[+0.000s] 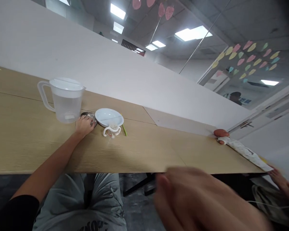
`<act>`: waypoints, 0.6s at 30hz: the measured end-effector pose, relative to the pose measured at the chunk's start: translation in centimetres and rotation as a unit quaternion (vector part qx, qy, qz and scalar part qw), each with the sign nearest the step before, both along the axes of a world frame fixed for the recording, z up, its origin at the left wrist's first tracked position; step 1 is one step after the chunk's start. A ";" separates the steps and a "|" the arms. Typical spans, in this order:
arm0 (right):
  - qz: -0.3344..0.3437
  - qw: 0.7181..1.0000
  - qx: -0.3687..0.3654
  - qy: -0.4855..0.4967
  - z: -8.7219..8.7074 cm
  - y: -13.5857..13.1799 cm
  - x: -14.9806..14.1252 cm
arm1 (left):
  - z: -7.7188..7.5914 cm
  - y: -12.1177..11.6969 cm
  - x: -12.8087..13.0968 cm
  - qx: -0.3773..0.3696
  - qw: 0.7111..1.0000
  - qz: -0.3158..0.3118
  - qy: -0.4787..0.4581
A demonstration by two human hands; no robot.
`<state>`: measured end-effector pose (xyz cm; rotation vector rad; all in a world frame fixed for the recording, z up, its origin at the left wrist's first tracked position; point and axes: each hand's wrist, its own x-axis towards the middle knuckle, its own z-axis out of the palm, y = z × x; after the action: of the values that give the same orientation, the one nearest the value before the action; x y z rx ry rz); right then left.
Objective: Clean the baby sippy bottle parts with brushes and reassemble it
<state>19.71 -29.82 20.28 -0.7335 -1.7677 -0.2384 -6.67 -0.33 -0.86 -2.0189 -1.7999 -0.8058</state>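
On the table, my left hand (84,125) has its fingers curled over a small round shiny metal dish (94,119); its fingertips are partly hidden. Left of that hand stands a clear plastic measuring jug (67,106) with a handle. To the right sits a white bowl (108,115), with a small clear cup with two white handles (112,131) in front of it. A thin green stick (124,130) lies beside the bowl. Close to the camera, my right hand (197,199) is raised in front of the table edge, blurred by motion, its fingers bent; whether it holds anything is unclear.
A low white partition (125,80) with glass above runs behind the table (144,147). At the far right are a reddish-brown round object (221,132) and a white patterned cloth-like strip (245,152). Another person's hand (276,178) is by that strip.
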 end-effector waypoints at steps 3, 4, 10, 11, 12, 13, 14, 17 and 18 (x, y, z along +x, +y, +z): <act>-0.020 0.998 -0.014 -0.051 -2.6 6.5 -1.3 | 0.2 -0.2 0.2 -0.007 1.000 0.014 0.012; -0.033 0.999 0.010 -0.030 -3.9 9.3 -1.9 | 0.3 -0.3 0.2 -0.007 1.000 0.015 0.015; -0.086 0.984 -0.128 0.089 -11.0 22.9 -5.3 | 1.6 -1.1 0.5 -0.029 0.999 0.028 0.013; -0.089 0.980 -0.147 0.100 -11.8 23.9 -5.5 | 1.8 -1.2 0.5 -0.036 0.999 0.029 0.012; -0.089 0.976 -0.162 0.112 -12.5 24.6 -5.6 | 2.0 -1.2 0.6 -0.042 0.999 0.028 0.011; -0.087 0.973 -0.172 0.124 -13.2 25.1 -5.6 | 2.2 -1.3 0.6 -0.048 0.998 0.027 0.011; -0.087 0.971 -0.177 0.136 -13.7 25.4 -5.5 | 2.4 -1.3 0.6 -0.051 0.998 0.028 0.009; -0.100 0.967 -0.171 0.163 -15.3 26.0 -4.9 | 3.2 -1.6 0.6 -0.029 0.999 0.039 -0.007; -0.107 0.966 -0.166 0.168 -15.7 26.1 -4.8 | 3.6 -1.7 0.5 -0.013 0.999 0.044 -0.014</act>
<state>14.92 -3.69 4.59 -1.1386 -1.4170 0.0431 -6.16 -2.05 2.75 -1.9390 -1.9101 -0.7926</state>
